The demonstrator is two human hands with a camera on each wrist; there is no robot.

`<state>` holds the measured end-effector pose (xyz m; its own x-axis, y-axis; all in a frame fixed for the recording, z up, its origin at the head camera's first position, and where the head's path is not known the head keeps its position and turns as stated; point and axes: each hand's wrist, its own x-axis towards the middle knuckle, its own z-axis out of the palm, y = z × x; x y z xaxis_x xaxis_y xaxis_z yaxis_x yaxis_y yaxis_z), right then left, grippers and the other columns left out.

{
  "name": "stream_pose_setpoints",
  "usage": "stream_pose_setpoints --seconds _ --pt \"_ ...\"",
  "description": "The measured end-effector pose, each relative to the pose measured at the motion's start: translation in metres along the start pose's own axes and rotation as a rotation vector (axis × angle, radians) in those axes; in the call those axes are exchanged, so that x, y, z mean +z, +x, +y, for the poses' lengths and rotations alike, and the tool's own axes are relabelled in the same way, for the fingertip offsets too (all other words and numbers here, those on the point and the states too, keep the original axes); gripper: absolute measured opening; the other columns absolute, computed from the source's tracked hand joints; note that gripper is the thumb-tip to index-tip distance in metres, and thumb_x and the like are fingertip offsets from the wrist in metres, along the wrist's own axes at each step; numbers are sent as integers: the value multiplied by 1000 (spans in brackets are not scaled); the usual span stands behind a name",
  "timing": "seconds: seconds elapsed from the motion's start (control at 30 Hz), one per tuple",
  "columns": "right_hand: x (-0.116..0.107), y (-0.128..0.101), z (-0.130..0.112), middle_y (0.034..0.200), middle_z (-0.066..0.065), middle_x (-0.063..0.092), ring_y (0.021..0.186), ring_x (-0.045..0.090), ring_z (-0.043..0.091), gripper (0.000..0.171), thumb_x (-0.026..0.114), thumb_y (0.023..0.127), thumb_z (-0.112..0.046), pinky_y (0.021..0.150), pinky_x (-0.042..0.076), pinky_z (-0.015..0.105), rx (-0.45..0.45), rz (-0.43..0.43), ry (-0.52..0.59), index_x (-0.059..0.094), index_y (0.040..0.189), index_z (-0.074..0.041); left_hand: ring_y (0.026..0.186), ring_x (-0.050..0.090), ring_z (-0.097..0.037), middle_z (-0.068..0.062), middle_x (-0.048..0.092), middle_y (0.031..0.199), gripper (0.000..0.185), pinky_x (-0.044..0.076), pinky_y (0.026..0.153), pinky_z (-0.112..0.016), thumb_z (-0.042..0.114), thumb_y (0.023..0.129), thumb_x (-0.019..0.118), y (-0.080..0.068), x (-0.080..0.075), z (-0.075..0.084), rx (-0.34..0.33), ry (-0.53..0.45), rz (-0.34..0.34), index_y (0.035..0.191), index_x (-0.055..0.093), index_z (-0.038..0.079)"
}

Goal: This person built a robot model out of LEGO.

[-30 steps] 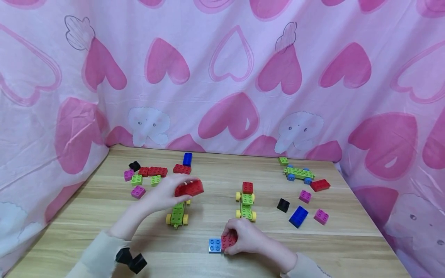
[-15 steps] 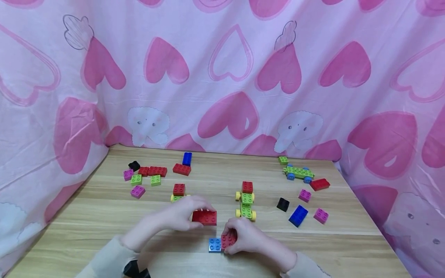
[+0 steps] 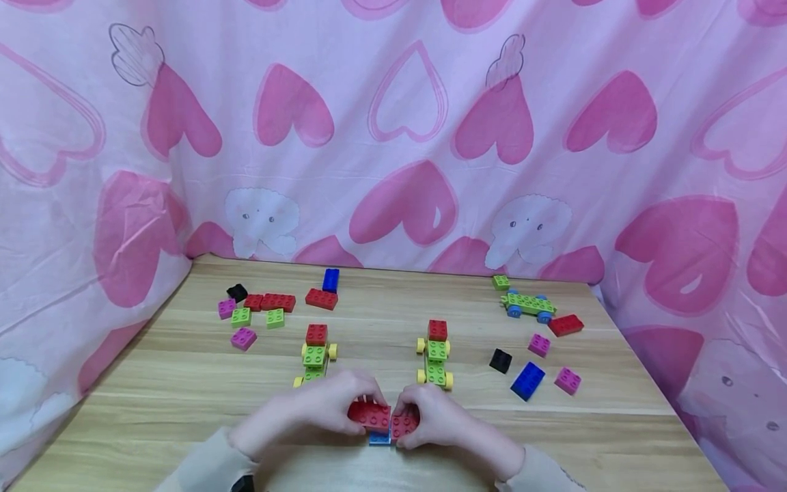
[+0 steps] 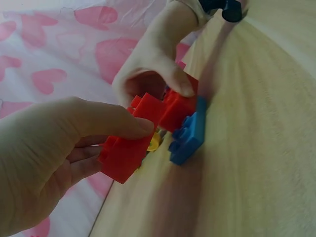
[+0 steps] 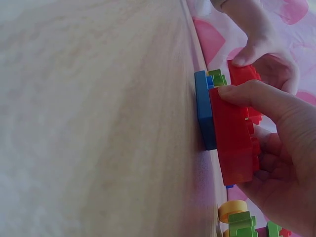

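A long red brick (image 3: 369, 414) sits near the front edge of the table (image 3: 154, 383), about midway along it, held just over a flat blue plate (image 3: 379, 438). The left hand (image 3: 326, 403) pinches this brick between thumb and curled fingers. Touching its right end, a second red brick (image 3: 402, 424) stands on the blue plate, and the right hand (image 3: 433, 417) grips it with curled fingers. Just behind the hands stand two green cars with yellow wheels, one (image 3: 316, 357) to the left and one (image 3: 435, 355) to the right, each topped by a red block. Loose bricks (image 3: 258, 307) lie toward the back left corner. A blue-wheeled green car (image 3: 527, 305) and more bricks (image 3: 529, 379) lie toward the right edge.
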<state>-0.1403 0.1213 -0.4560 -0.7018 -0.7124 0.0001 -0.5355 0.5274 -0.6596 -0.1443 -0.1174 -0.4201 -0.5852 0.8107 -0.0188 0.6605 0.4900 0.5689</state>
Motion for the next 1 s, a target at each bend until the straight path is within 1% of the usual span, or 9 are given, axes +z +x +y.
stream_pose_setpoints --seconds 0.1,0.23,0.4,0.63,0.8,0.9,1.0 --pt "0 0 0 84 -12 65 78 51 -6 31 88 63 -19 71 46 15 -2 5 -10 70 87 -14 92 53 6 14 66 104 40 47 82 -16 14 74 83 1 4 0 -20 -32 -20 112 69 18" --pt "0 0 1 85 -12 64 78 51 -6 30 88 63 -19 72 46 15 1 3 -12 70 87 -15 92 53 7 16 66 104 40 47 82 -15 16 75 83 2 7 -2 -34 -45 -34 112 68 20" --pt "0 0 1 84 -13 64 78 51 -6 30 88 63 -18 71 46 15 7 1 0 70 88 -14 94 53 6 17 65 105 42 47 84 -17 19 74 85 1 10 -4 -46 -35 -42 112 68 21" --pt "0 0 0 85 -13 63 78 51 -6 30 87 63 -18 71 45 15 9 2 0 70 88 -15 95 55 5 13 67 107 45 48 83 -16 23 73 86 1 15 -7 -4 -1 -33 113 67 18" --pt "0 0 0 85 -13 63 78 50 -6 30 87 63 -19 71 45 15 11 2 -1 70 88 -15 94 55 6 13 67 106 47 47 81 -14 27 71 87 1 17 -9 25 20 -24 112 67 17" --pt "0 0 0 85 -13 63 77 50 -6 30 87 63 -19 71 44 15 10 1 -3 70 88 -15 90 53 7 14 66 104 44 46 78 -13 31 73 86 1 18 -9 29 10 -20 111 67 17" --pt "0 0 0 84 -13 63 77 50 -6 30 87 63 -18 70 44 14 6 1 -2 70 88 -15 84 52 7 16 65 99 35 46 74 -12 31 80 80 1 19 -8 9 -15 -19 110 68 18"
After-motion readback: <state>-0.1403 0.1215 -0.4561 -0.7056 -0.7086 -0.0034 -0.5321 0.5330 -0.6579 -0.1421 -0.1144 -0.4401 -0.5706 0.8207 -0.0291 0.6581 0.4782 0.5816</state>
